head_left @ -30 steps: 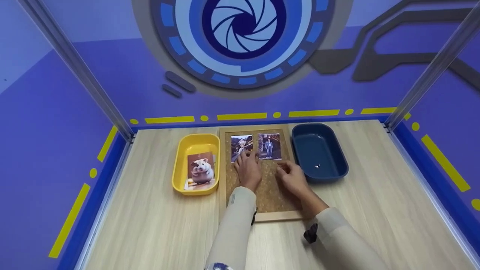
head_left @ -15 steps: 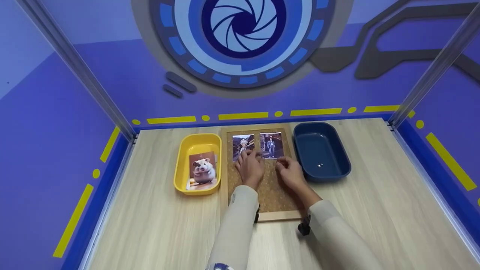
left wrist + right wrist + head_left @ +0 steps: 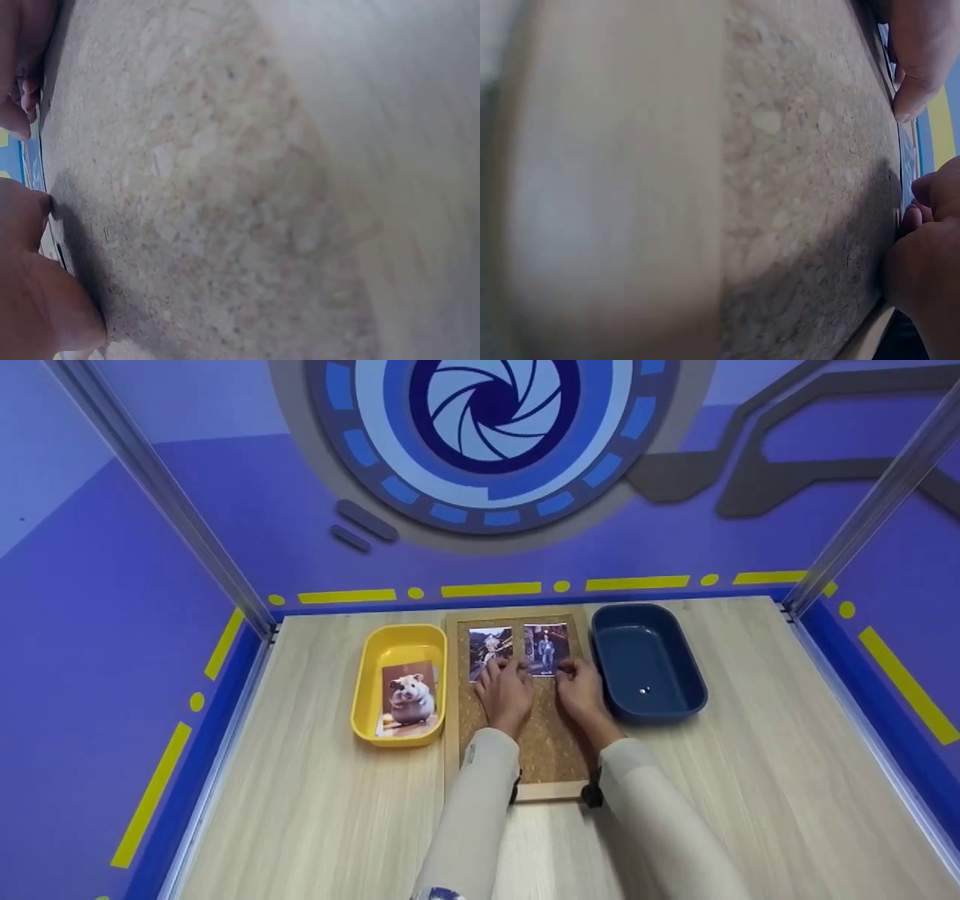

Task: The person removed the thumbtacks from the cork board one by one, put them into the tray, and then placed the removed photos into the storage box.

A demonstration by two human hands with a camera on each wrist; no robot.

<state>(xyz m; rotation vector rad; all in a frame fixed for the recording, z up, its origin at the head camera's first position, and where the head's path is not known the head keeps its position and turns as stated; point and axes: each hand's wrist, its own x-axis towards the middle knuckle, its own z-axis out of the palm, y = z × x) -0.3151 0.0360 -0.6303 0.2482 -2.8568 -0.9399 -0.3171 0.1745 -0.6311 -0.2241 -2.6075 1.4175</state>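
A wood-framed cork board (image 3: 551, 735) lies on the table, with two photos near its far edge. My left hand (image 3: 506, 697) rests over the lower edge of the left photo (image 3: 487, 643), its thumb side by the right photo's lower left corner. At that right photo's (image 3: 546, 645) lower right corner is my right hand (image 3: 581, 690), fingers curled, thumb and index finger close together. Whether something small sits between them is hidden. In the left wrist view, the left hand (image 3: 37, 277) touches the cork; the right wrist view has the right hand (image 3: 930, 255) low over it.
Left of the board stands a yellow tray (image 3: 361, 690) holding a hamster picture (image 3: 411, 701). A dark blue tray (image 3: 645, 660) with small shiny bits (image 3: 644, 690) stands to the right. Purple walls surround the table (image 3: 322, 810) at the back and both sides.
The right hand has moved slightly up and in to the right photo's lower right corner. The left hand stays at the photos' lower edges. The view has shifted a little.
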